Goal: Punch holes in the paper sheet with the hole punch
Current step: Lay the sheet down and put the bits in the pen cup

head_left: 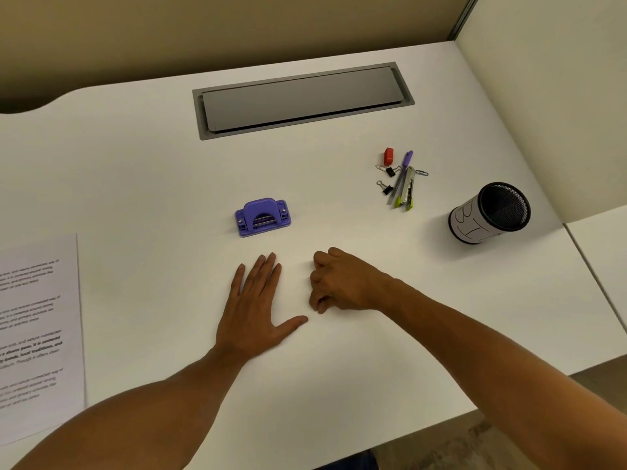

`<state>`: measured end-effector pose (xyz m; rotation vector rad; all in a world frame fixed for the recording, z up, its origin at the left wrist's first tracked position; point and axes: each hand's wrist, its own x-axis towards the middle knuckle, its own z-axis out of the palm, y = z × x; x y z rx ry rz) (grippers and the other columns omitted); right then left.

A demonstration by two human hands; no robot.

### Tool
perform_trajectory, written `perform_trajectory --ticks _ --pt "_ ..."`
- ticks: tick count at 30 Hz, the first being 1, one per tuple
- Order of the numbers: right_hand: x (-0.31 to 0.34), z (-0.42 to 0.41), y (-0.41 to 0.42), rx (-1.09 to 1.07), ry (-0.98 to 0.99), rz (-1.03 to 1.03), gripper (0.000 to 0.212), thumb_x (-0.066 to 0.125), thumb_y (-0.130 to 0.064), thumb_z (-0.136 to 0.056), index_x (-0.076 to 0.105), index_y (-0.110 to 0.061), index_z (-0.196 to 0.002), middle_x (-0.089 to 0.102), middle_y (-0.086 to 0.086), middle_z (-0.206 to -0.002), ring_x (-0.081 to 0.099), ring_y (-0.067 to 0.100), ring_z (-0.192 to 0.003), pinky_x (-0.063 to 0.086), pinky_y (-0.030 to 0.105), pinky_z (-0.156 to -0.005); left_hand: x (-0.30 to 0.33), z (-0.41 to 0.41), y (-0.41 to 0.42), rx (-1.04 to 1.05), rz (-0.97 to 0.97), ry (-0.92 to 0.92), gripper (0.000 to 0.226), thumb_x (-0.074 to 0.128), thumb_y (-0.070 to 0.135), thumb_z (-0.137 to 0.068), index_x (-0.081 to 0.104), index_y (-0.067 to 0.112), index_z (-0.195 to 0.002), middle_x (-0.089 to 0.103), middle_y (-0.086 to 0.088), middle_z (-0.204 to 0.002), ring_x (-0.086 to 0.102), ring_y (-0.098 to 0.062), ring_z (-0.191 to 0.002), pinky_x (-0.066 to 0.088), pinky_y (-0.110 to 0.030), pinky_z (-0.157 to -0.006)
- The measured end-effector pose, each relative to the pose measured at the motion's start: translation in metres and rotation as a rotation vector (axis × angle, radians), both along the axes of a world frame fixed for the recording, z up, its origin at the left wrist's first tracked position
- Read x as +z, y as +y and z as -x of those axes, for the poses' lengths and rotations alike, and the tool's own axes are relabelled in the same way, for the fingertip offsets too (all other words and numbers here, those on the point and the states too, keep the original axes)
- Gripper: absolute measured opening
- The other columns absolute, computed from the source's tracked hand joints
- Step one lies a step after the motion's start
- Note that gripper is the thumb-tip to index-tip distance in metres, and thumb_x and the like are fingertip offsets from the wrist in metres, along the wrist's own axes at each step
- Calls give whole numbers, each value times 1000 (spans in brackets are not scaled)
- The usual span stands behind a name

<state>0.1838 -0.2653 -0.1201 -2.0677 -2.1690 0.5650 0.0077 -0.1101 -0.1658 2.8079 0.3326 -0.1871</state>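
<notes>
A white desk (152, 171) seen from above, from the person's own head. At the far left edge lies a printed paper sheet (37, 334), flat on the desk and partly cut off by the frame, well apart from both hands. Right of it, the left hand (252, 315) rests palm down on the desk, its 4 fingers straight and close together, thumb spread out to the right, holding nothing. Just beyond its fingertips sits a purple hole punch (262, 217), untouched, near the middle of the desk. Behind that, a long grey cable hatch (302, 100) is set into the desk. The right hand (341, 283) lies just beside the left, knuckles up, fingers loosely curled under, with nothing visible in them. Farther right is a small cluster: a red block (388, 156), 2 black binder clips (387, 179), a purple pen (403, 167), a green stapler (406, 195). At far right stands a black mesh cup (488, 215) wrapped in a paper label.
</notes>
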Motion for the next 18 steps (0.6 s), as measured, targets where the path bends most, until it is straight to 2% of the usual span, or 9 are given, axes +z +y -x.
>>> perform_trajectory --ticks 6,9,11,13,15,16,18 --pt "-7 6 -9 0 -86 -60 4 71 -31 -88 73 -30 -90 64 -8 -91 50 21 -95 37 34 -74 2 0 0 1 -6 11 108 28 88 -79 18 13 -156 10 -4 -166 6 -18 -154 14 -50 -124" --pt "-17 16 -22 -138 -71 -83 5 68 -21 -88 69 -26 -88 62 -8 -92 49 20 -94 36 32 -75 3 0 0 -4 -10 11 108 27 88 -79 19 13 -156 10 -3 -166 6 -18 -154 13 -49 -125" --pt "-22 23 -33 -370 27 -132 10 64 -14 -88 67 -24 -87 61 -10 -89 45 19 -91 35 31 -76 4 1 0 -6 -7 0 107 29 87 -80 20 12 -156 10 -3 -166 6 -17 -154 13 -49 -124" --pt "-19 30 -43 -756 292 -205 18 56 -6 -91 64 -22 -88 58 -20 -88 45 17 -91 36 28 -81 6 1 0 -2 -3 -7 106 31 86 -80 20 12 -156 10 -3 -166 6 -17 -154 12 -48 -124" --pt "-7 34 -53 -1157 574 -331 21 55 -3 -95 63 -22 -91 58 -21 -92 50 14 -94 38 16 -84 6 1 -1 -1 -8 -4 105 31 85 -81 20 12 -156 9 -2 -166 5 -16 -154 11 -47 -124" --pt "0 34 -57 -1303 641 -399 19 56 -4 -96 63 -21 -92 59 -17 -97 52 11 -95 38 11 -82 6 2 -1 -3 -7 -4 105 31 85 -81 20 12 -156 9 -2 -166 4 -16 -154 11 -47 -124" --pt "12 31 -66 -1427 565 -513 13 57 -10 -97 63 -21 -95 58 -15 -101 52 9 -97 39 21 -82 7 2 -1 -7 -6 1 105 31 85 -81 20 12 -156 8 -1 -167 3 -15 -154 10 -47 -124"
